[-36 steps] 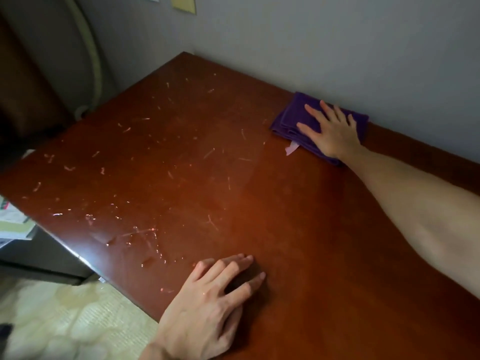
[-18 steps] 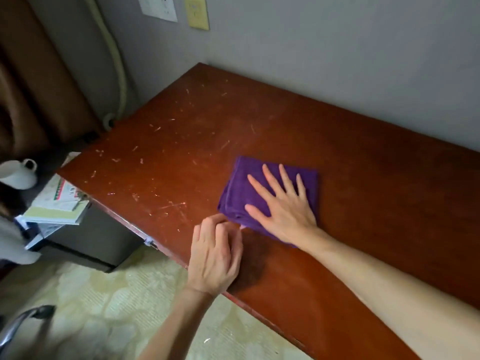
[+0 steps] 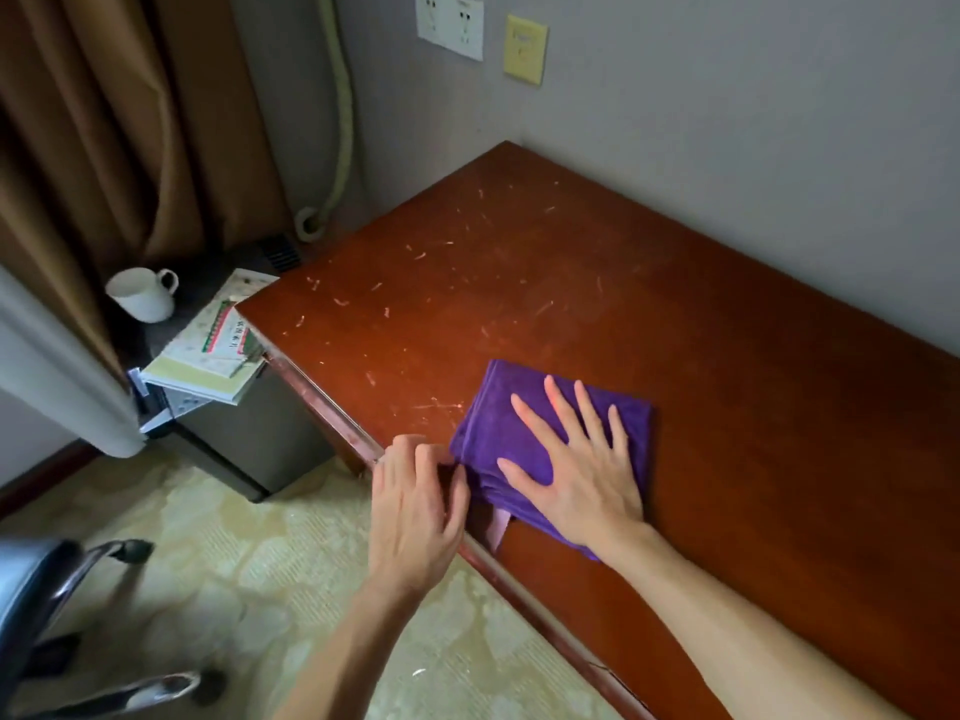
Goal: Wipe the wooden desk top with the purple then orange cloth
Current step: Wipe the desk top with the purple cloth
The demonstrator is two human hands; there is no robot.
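A glossy reddish-brown wooden desk top (image 3: pixel 753 433) is running along the grey wall, its near edge facing the pale patterned floor. Small pale scraps and flecks (image 3: pixel 415 283) are lying scattered across its left part — thickest toward the left corner. A folded purple cloth (image 3: pixel 498 423) is lying flat on the wood at the near edge, a pale tag poking out from beneath it. A spread right hand (image 3: pixel 576 475) is pressing flat on the cloth — a left hand (image 3: pixel 415 506) is resting at the desk's edge, its fingertips touching the cloth's side.

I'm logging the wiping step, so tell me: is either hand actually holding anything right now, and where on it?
Nothing is gripped. The right hand presses flat on the purple cloth; the left hand is cupped at the desk edge beside it.
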